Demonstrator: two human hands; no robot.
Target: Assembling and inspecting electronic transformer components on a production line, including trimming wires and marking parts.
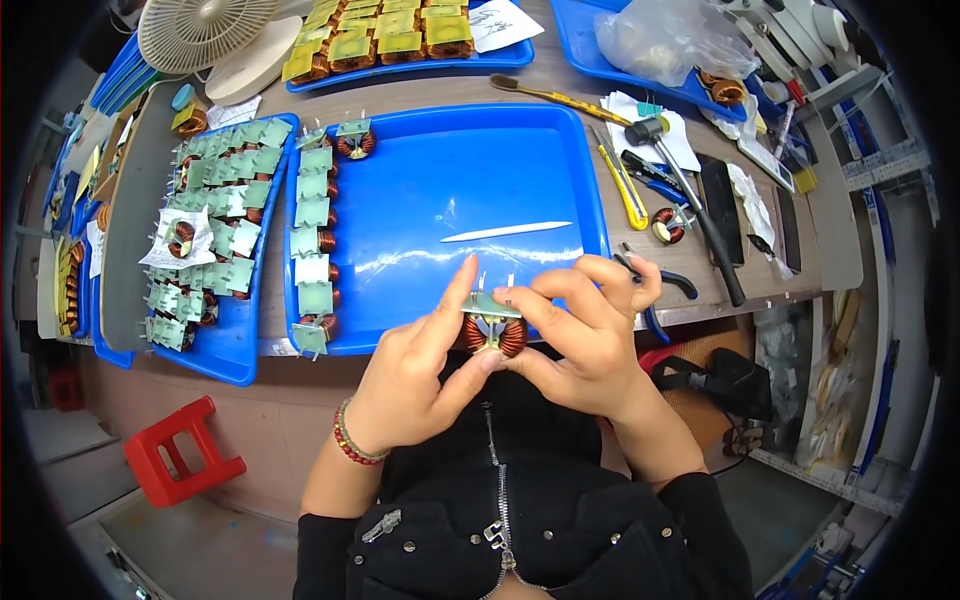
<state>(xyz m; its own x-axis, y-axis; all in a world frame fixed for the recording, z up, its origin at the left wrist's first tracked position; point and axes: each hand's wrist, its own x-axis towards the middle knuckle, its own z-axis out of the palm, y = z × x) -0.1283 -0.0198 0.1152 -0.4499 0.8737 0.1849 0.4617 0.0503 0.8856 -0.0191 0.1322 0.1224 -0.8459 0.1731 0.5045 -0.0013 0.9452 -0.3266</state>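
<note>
Between both hands, just in front of the table's near edge, is a toroidal coil (pixel 488 335) wound in copper wire, with a pale green plate on top and metal pins pointing up. My left hand (pixel 415 375) grips its left side, thumb below and index finger along the plate's left edge. From the other side, my right hand (pixel 590 345) pinches it, index fingertip on the plate and thumb underneath. A large blue tray (pixel 450 120) lies beyond my hands. It holds a column of similar coils (pixel 314 212) along its left side and a white pointed stick (pixel 507 231).
A second blue tray (pixel 232 350) at left is packed with plated coils. Right of the large tray lie a yellow utility knife (pixel 622 180), a hammer (pixel 690 190), a brush (pixel 560 98), pliers (pixel 660 283) and a loose coil (pixel 670 225). A red stool (pixel 185 450) stands lower left.
</note>
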